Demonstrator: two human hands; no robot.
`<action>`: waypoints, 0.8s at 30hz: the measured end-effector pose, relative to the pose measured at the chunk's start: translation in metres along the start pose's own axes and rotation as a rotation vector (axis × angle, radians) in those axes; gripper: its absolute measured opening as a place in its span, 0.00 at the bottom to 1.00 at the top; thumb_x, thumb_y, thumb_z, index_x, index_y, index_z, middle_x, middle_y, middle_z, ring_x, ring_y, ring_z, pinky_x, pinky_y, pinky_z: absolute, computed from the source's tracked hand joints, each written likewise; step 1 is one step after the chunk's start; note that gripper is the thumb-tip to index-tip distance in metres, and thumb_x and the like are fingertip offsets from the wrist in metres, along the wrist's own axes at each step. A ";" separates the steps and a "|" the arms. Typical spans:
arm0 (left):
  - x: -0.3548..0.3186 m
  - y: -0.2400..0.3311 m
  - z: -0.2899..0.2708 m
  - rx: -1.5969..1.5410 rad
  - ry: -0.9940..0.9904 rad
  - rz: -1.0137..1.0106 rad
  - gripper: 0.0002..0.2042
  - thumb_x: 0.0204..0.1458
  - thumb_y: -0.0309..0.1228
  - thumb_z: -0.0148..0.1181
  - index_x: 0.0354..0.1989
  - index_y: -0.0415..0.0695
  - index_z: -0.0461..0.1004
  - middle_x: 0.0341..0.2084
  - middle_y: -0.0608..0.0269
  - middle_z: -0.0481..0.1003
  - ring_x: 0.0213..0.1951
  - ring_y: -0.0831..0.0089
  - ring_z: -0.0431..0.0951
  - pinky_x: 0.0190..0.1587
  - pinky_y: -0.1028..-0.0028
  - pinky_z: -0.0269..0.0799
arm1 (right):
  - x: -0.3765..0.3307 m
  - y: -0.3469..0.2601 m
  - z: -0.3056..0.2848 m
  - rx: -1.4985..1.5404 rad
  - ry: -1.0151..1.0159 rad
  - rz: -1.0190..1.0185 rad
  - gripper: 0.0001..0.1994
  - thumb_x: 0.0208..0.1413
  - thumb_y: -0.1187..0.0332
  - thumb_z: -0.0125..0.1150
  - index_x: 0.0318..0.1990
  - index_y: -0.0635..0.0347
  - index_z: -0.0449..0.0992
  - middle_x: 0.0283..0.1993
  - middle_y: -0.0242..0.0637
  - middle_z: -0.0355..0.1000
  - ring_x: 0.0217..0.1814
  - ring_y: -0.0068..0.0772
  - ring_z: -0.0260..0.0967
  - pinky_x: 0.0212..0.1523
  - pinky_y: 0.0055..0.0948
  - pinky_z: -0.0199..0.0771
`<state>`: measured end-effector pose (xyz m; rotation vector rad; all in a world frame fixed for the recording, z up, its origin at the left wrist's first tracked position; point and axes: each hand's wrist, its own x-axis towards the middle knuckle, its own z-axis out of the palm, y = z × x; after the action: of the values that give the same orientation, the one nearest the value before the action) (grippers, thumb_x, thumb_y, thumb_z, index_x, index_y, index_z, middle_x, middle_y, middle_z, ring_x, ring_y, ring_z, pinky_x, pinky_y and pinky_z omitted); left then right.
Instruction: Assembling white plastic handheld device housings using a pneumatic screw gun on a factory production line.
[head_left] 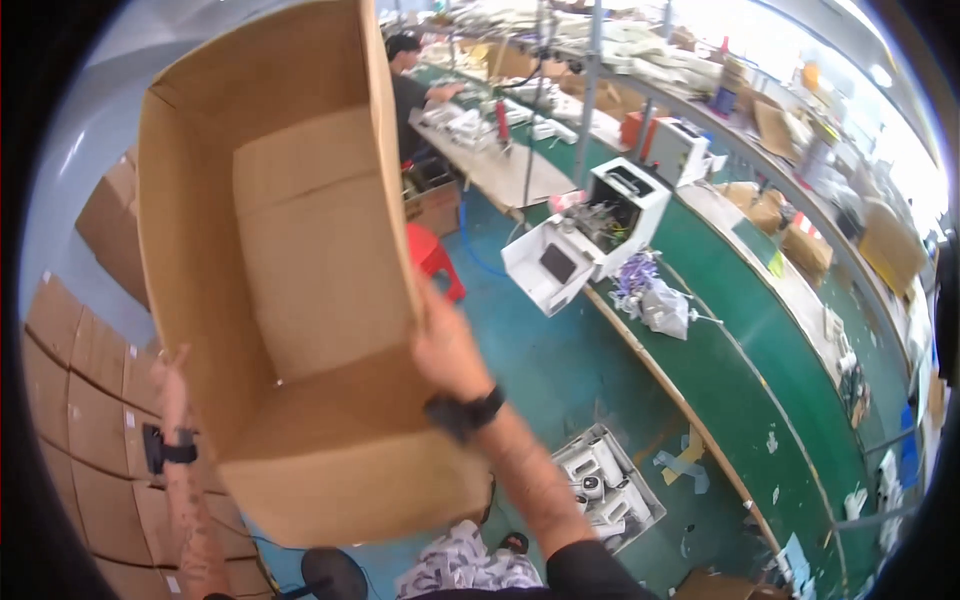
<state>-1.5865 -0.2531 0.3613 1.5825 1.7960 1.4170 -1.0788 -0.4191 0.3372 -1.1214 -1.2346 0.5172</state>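
Note:
A big open cardboard box (pixel 300 270) fills the left half of the view, tipped so I look straight into its empty inside. My right hand (pixel 445 345) grips the box's right wall, with a black band on the wrist. My left hand (pixel 172 385) is pressed against the outside of the left wall, mostly hidden behind the cardboard, and wears a black strap too.
Stacked cardboard boxes (pixel 85 420) rise at the left. A long green conveyor bench (pixel 760 350) runs along the right, with a white machine (pixel 600 225) on it. A red stool (pixel 432 255), a tray of white parts (pixel 605 485) and plastic bags lie on the floor. Another person (pixel 410 85) works far back.

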 end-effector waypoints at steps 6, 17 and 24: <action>-0.054 0.022 0.198 0.129 -0.218 -0.011 0.16 0.61 0.39 0.61 0.46 0.37 0.78 0.37 0.54 0.81 0.37 0.64 0.78 0.42 0.62 0.74 | 0.144 0.066 -0.069 -0.513 -0.189 0.098 0.32 0.50 0.75 0.50 0.67 0.58 0.67 0.51 0.63 0.75 0.55 0.68 0.71 0.57 0.50 0.72; -0.111 0.011 0.326 0.085 -0.427 -0.034 0.14 0.60 0.37 0.55 0.40 0.39 0.80 0.30 0.45 0.81 0.34 0.49 0.81 0.38 0.59 0.73 | 0.115 0.180 -0.121 -0.757 -0.123 0.350 0.23 0.55 0.73 0.58 0.61 0.60 0.71 0.46 0.61 0.77 0.52 0.66 0.73 0.52 0.50 0.75; -0.171 -0.073 0.386 0.089 -0.387 -0.104 0.19 0.63 0.43 0.54 0.41 0.35 0.78 0.34 0.41 0.80 0.39 0.42 0.79 0.40 0.54 0.73 | 0.117 0.207 -0.105 -1.018 -0.264 0.211 0.27 0.52 0.76 0.56 0.63 0.58 0.70 0.39 0.60 0.77 0.43 0.65 0.75 0.45 0.58 0.75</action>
<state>-1.2685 -0.2278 0.0758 1.6450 1.6961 0.9182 -0.8964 -0.2780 0.2186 -2.1010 -1.6765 0.1623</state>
